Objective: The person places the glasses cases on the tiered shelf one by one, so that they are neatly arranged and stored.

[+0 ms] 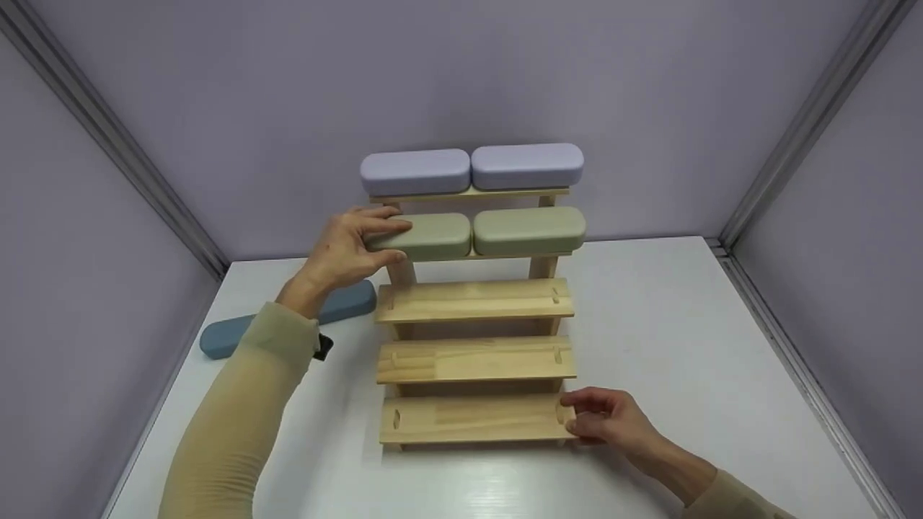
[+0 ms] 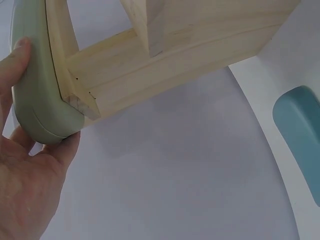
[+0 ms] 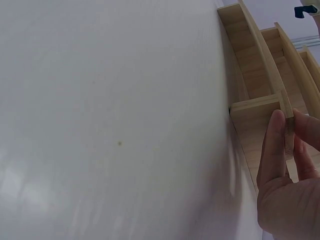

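Between the thumb and fingers of the left hand (image 1: 342,249) lies the left green block (image 1: 434,238), on the left part of the second shelf from the top of a stepped wooden rack (image 1: 476,306). This hand is only partly open: its thumb presses the block's front face and its fingers bend over the top and round the end, gripping it. Just to the right of the gripped block, on the same shelf, sits the right green block (image 1: 530,232). Above and beyond the left hand, the top shelf carries the left lilac block (image 1: 416,173) and the right lilac block (image 1: 527,168), end to end. Below that hand, the rack steps down toward the right hand (image 1: 609,419), which is nearly closed and pinches the right end of the lowest shelf (image 1: 476,418) between thumb and fingers. Near the left wrist, on the white worktop (image 1: 649,310), blue pieces (image 1: 347,301) show to either side of the sleeve (image 1: 238,404); whether they join behind it cannot be told.
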Action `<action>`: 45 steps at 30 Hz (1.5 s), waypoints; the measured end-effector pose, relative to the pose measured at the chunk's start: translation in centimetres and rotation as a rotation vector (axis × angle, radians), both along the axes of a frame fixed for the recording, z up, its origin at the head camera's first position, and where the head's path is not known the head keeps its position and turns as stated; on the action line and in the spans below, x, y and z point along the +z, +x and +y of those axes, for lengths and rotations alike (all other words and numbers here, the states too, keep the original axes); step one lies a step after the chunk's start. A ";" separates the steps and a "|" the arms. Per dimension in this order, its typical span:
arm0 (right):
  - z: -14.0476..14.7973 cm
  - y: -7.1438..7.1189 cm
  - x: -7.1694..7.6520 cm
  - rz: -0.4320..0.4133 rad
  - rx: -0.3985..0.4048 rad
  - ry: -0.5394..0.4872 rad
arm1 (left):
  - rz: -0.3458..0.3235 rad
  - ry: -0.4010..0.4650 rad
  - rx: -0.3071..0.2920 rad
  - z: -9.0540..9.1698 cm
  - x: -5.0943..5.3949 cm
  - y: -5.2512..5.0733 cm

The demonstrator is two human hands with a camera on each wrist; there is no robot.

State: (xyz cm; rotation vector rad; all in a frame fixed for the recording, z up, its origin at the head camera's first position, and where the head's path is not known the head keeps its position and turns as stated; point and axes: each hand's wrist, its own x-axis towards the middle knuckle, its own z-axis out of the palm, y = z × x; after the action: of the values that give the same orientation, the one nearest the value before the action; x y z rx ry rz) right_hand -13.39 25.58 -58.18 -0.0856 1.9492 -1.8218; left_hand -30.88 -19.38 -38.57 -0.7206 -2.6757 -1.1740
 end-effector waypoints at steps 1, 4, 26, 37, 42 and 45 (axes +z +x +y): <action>0.0 0.0 0.0 -0.001 -0.003 0.002 | 0.001 -0.003 0.002 0.0 0.0 0.0; 0.0 0.0 0.0 0.002 -0.009 0.007 | 0.002 -0.008 0.000 0.0 0.0 0.0; 0.0 0.1 0.1 -0.007 -0.001 0.000 | 0.172 0.122 -0.005 -1.7 0.0 1.2; 0.0 0.1 0.1 -0.002 0.000 0.000 | 0.136 0.126 0.075 -5.5 -0.7 2.5; 0.0 0.1 0.2 -0.008 -0.004 0.002 | 0.076 0.105 0.115 -7.4 -1.4 3.0; 0.0 0.1 0.1 -0.006 0.000 0.000 | 0.052 0.084 0.143 -8.6 -2.1 3.1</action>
State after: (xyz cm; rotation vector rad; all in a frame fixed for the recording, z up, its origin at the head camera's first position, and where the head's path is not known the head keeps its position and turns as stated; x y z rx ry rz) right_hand -13.29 25.59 -58.03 -0.0803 1.9452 -1.8206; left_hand -27.74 -27.96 -40.67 -0.5299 -2.5702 -1.2053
